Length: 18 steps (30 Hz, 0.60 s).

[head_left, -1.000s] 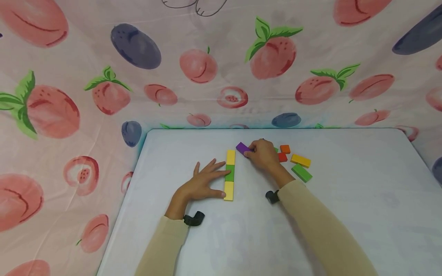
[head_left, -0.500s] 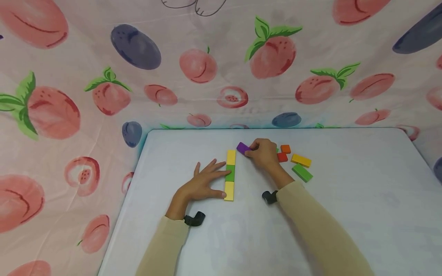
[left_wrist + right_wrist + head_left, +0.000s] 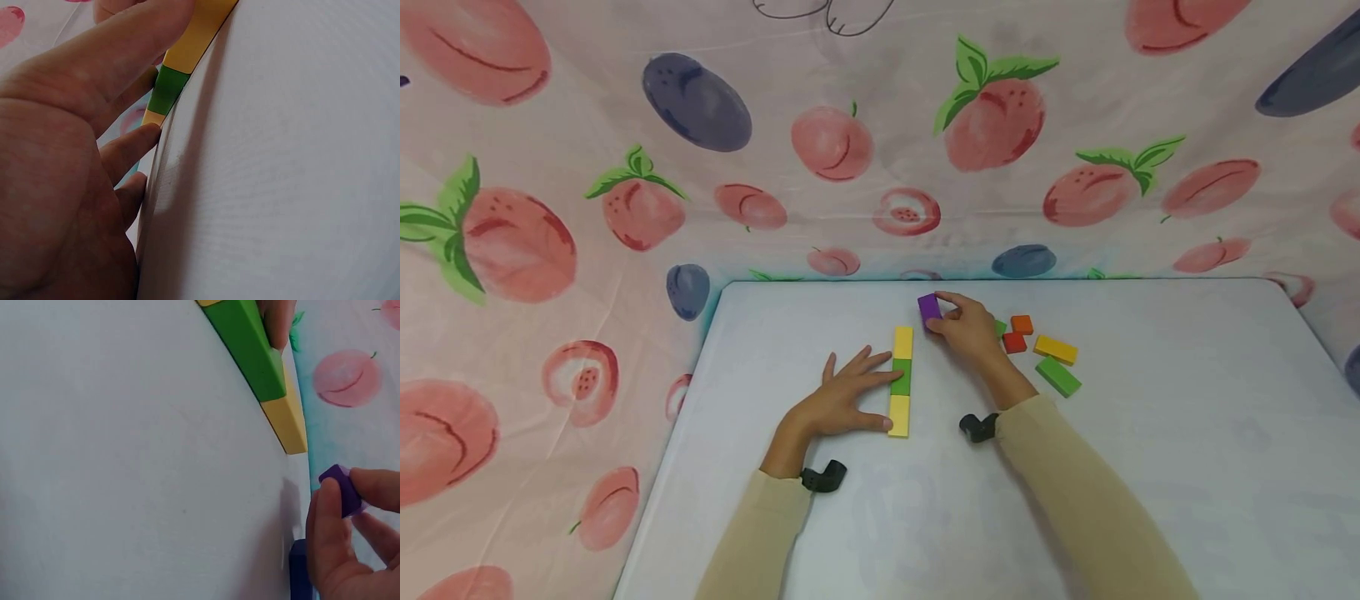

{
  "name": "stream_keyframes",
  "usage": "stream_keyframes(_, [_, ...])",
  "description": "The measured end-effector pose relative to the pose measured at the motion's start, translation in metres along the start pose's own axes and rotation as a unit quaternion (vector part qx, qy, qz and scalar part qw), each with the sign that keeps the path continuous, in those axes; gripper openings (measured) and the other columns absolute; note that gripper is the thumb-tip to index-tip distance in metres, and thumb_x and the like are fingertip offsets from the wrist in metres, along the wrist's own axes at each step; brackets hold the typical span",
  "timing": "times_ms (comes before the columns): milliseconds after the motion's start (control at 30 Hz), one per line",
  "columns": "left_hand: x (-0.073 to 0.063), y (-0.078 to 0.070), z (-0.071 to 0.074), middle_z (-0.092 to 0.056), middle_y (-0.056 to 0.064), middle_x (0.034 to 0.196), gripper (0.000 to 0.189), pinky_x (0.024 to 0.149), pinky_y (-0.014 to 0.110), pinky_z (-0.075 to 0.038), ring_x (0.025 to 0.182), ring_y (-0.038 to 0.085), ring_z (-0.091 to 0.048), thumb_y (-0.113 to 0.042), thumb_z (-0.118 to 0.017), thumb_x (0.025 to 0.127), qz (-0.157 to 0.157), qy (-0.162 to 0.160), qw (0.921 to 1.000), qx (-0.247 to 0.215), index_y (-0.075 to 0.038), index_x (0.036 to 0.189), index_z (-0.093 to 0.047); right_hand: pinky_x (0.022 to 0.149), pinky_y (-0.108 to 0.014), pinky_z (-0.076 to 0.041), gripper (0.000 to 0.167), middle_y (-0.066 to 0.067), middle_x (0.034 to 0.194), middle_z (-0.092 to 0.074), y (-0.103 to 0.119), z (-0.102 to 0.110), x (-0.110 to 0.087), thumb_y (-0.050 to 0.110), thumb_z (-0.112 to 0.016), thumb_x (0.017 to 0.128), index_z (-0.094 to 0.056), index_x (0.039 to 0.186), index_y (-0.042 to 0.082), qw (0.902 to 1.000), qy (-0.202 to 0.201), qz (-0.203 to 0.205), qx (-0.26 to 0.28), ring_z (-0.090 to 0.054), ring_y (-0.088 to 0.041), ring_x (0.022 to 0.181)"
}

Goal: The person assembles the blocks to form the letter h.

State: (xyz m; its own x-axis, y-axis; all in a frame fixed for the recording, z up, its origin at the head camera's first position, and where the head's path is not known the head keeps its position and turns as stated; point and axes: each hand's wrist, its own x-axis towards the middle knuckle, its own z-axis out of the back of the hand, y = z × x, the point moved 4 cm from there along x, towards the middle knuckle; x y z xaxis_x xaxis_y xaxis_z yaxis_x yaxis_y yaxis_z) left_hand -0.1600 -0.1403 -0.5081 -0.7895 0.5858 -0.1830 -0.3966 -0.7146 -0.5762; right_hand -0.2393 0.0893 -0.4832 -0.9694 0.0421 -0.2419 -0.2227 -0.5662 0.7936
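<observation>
A row of three blocks runs away from me: a near yellow block (image 3: 898, 416), a green block (image 3: 901, 377) and a far yellow block (image 3: 903, 342). My left hand (image 3: 838, 400) lies along the row's left side, fingers spread and fairly straight. Its thumb touches the near yellow block and its index fingertip the green one. Beyond the row's far end, my right hand (image 3: 967, 332) pinches a purple block (image 3: 928, 308) between thumb and fingers. In the right wrist view, this purple block (image 3: 340, 487) is partly covered by the fingers.
Right of my right hand lie an orange block (image 3: 1022, 325), a red block (image 3: 1014, 342), a yellow-orange block (image 3: 1056, 349) and a green block (image 3: 1057, 376). Another green block (image 3: 1001, 328) is half hidden. A dark blue block (image 3: 301, 569) shows in the right wrist view.
My right hand has turned the purple block more upright in the head view and shifted it slightly away from me. The left hand and the row have stayed put.
</observation>
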Motion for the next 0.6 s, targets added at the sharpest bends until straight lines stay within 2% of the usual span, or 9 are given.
stream_keyframes(100, [0.000,0.000,0.000,-0.025,-0.010,0.170,0.080,0.121,0.070,0.012,0.162,0.022,-0.001,-0.062,-0.077,0.081,0.002,0.000,1.0000,0.001,-0.040,0.152,-0.048,0.082,-0.034,-0.057,0.065,-0.012,0.105,-0.064,0.001,-0.005,0.002,0.029,-0.072,0.095,-0.046,0.155,0.031,0.9996,0.012,0.006,0.026,-0.060,-0.026,0.094])
stream_keyframes(233, [0.000,-0.001,0.000,-0.024,-0.010,0.170,0.080,0.121,0.069,0.013,0.162,0.021,-0.001,-0.060,-0.078,0.081,0.006,0.002,1.0000,0.002,-0.040,0.152,-0.047,0.080,-0.032,-0.057,0.063,-0.010,0.101,-0.061,0.001,-0.011,0.005,0.026,-0.072,0.096,-0.046,0.154,0.031,0.9984,0.015,0.021,0.050,-0.061,-0.025,0.091])
stream_keyframes(500, [-0.001,-0.003,0.001,-0.024,-0.010,0.170,0.080,0.121,0.069,0.013,0.162,0.022,-0.001,-0.059,-0.078,0.081,0.004,0.000,1.0000,0.001,-0.039,0.152,-0.047,0.088,-0.039,-0.062,0.059,-0.014,0.121,-0.065,-0.007,-0.019,0.012,0.017,-0.072,0.096,-0.047,0.149,0.025,0.9948,-0.001,0.035,0.096,-0.071,-0.028,0.101])
stream_keyframes(600, [-0.001,-0.003,0.001,-0.024,-0.010,0.170,0.080,0.121,0.069,0.013,0.162,0.021,-0.001,-0.060,-0.078,0.081,0.004,-0.001,1.0000,0.002,-0.040,0.152,-0.047,0.086,-0.038,-0.063,0.058,-0.015,0.118,-0.066,-0.009,-0.020,0.014,0.016,-0.073,0.095,-0.048,0.147,0.023,0.9935,-0.004,0.039,0.107,-0.071,-0.029,0.100])
